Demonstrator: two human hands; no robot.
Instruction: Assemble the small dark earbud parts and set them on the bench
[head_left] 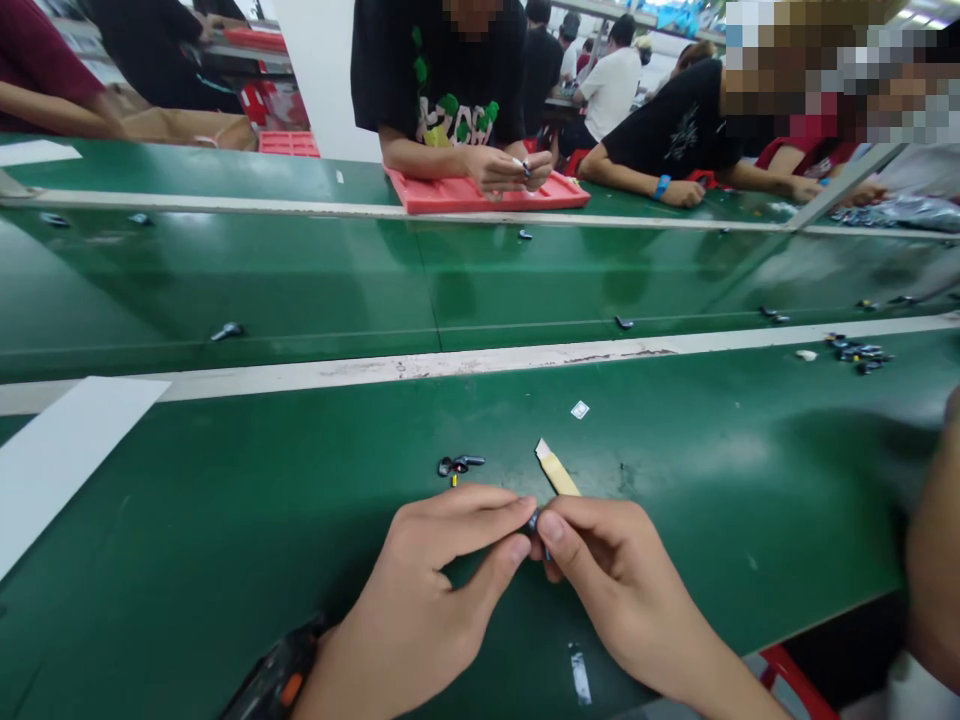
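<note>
Small dark part (534, 524) — mostly hidden between pinching fingertips (517, 548).

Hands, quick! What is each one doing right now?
Left hand: closed, pinching the small dark part between thumb and fingers.
Right hand: closed, pinching the same small dark part, with a tan stick poking out above it.

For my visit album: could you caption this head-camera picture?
Left hand and right hand pinch a small dark part above a green table.
</note>
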